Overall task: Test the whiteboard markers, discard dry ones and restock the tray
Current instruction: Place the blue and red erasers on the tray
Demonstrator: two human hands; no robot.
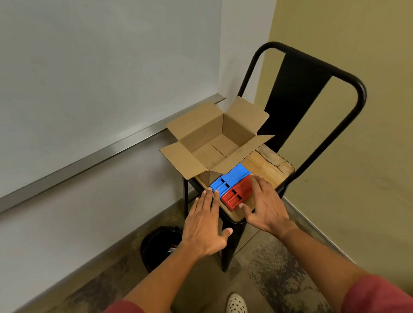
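Observation:
A blue plastic holder (228, 180) and a red plastic holder (237, 194) lie side by side on the wooden seat of a chair (268, 165). My left hand (204, 224) reaches in with straight fingers, its fingertips at the blue holder's near left corner. My right hand (265, 206) lies flat with spread fingers against the red holder's right side, thumb at its near corner. An open, empty cardboard box (214, 141) stands behind the holders on the seat. The whiteboard (88, 66) with its metal tray (109, 153) fills the left. No loose marker shows on the chair.
A black bin (161, 245) with a dark liner stands on the floor left of the chair, with a few marker-like things inside. The chair's black metal back (299, 84) rises against a yellow wall. My white shoe (236, 308) is on the mottled floor.

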